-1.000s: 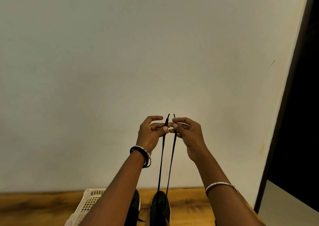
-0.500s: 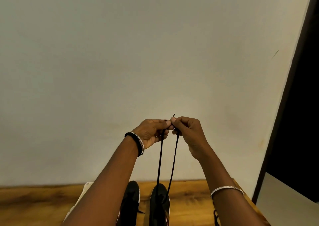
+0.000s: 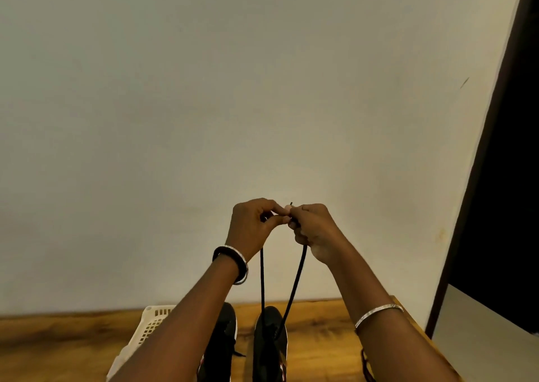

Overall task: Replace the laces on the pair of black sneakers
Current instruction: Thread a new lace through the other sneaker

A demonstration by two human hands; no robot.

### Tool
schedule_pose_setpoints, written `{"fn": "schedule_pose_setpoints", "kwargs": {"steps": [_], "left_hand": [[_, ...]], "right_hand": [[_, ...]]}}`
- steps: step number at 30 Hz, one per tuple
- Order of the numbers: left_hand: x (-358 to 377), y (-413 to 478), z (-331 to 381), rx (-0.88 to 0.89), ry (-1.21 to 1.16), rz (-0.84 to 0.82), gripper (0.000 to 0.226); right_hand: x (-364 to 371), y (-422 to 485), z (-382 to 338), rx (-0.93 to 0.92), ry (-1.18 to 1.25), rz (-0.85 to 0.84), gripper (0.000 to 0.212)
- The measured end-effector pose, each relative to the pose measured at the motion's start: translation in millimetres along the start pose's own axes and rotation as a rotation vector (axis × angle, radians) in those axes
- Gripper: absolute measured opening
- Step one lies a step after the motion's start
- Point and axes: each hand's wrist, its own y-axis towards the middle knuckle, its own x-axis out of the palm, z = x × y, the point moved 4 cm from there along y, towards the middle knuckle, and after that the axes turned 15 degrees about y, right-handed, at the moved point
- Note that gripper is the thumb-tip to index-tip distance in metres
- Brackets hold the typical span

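Two black sneakers stand side by side on the wooden table (image 3: pixel 326 341), toes toward the wall. The left sneaker (image 3: pixel 224 341) is partly hidden by my left forearm. From the right sneaker (image 3: pixel 269 343) two strands of a black lace (image 3: pixel 262 279) rise taut to my hands. My left hand (image 3: pixel 253 227) pinches one lace end between thumb and fingers. My right hand (image 3: pixel 312 230) pinches the other end, whose tip pokes up above the fingers. Both hands touch each other high above the shoes.
A white perforated plastic basket (image 3: pixel 145 329) sits on the table left of the sneakers, under my left arm. A plain pale wall stands right behind the table. A dark door frame (image 3: pixel 495 163) runs down the right side. Another dark lace (image 3: pixel 364 364) lies by my right forearm.
My hands have come together and dropped slightly, so the two lace tips that stood apart are now pinched close. The view has tilted a little; the basket is back in sight.
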Motion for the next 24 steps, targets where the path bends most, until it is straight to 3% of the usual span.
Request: {"fn": "schedule_pose_setpoints", "kwargs": {"steps": [4, 7, 9, 11, 14, 18, 21, 24], "left_hand": [[1.9, -0.1, 6.1, 0.492, 0.448, 0.017, 0.009], [13.3, 3.5, 2.2, 0.586, 0.701, -0.034, 0.021], [13.7, 9.0, -0.7, 0.484, 0.725, -0.121, 0.008], [10.7, 16.0, -8.5, 0.267, 0.667, -0.245, 0.013], [4.2, 18.3, -18.9, 0.013, 0.382, -0.317, 0.017], [-0.4, 16.0, -26.5, -0.196, 0.015, -0.330, 0.015], [-3.6, 14.6, -30.2, -0.357, -0.318, -0.338, 0.021], [-0.5, 10.1, -32.8, -0.523, -0.681, -0.351, 0.030]], "right_hand": [[-1.7, 1.0, 1.1, 0.111, -0.003, -0.013, 0.025], [-4.4, 1.3, 1.9, 0.086, -0.010, -0.047, 0.023], [-8.6, 0.1, 1.1, 0.026, -0.066, -0.123, 0.030], [-12.3, -3.2, -0.5, -0.045, -0.234, -0.198, 0.034], [-13.0, -4.9, -2.4, -0.164, -0.491, -0.212, 0.031], [0.6, -5.0, -2.3, -0.311, -0.651, -0.229, 0.028], [-3.1, -3.7, -0.2, -0.306, -0.483, -0.241, 0.018], [-9.4, -3.3, 3.6, -0.153, -0.011, -0.270, 0.022]]}}
